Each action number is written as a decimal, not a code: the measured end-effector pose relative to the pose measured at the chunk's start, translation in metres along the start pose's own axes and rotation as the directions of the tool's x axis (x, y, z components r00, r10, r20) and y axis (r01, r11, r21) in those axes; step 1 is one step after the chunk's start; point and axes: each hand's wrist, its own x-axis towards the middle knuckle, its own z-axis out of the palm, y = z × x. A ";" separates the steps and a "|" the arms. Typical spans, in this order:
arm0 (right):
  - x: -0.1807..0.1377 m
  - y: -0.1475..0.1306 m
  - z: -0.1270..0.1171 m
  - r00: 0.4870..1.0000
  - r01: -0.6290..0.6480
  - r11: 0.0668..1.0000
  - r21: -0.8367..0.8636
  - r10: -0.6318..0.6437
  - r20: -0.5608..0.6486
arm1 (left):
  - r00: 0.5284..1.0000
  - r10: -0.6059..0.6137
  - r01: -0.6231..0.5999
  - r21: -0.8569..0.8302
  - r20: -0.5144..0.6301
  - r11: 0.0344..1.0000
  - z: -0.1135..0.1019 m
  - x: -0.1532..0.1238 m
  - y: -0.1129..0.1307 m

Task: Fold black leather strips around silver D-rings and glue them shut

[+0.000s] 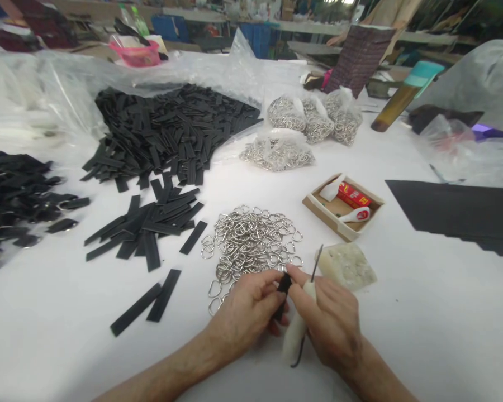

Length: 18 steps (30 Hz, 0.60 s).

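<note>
— What have I got in hand right now?

— My left hand [245,312] and right hand [327,321] meet just this side of the loose heap of silver metal D-rings [251,243] on the white surface [402,312]. The fingers [272,287] of both are pinched on one small black leather strip [283,285], folded between them. My right hand also grips a pale fluffy-handled tool with a thin dark shaft [302,318].

— How does that strip handle?

— Light, soft and bendy, I'd judge; probably smooth enough to slip. Best pinched near the fold, at both ends.

— Anything else close?

— A pale waxy block [347,265] right of the rings, an open cardboard box [342,206] beyond it, and flat black strips [151,231] left of the heap.
</note>
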 end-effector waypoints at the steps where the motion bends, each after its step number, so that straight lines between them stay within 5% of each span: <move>1: 0.001 -0.001 0.000 1.000 0.011 1.000 0.005 -0.011 0.006 | 1.000 0.003 -0.003 0.001 -0.010 1.000 -0.001 -0.001 0.000; 9: 0.006 -0.002 -0.006 1.000 0.017 0.999 0.029 -0.018 0.012 | 1.000 -0.004 -0.004 -0.266 -0.031 0.964 -0.007 -0.004 -0.002; 18: 0.004 -0.012 0.001 0.998 0.039 0.994 0.100 -0.044 0.047 | 0.997 0.080 -0.069 -0.580 -0.006 0.812 -0.015 0.001 -0.009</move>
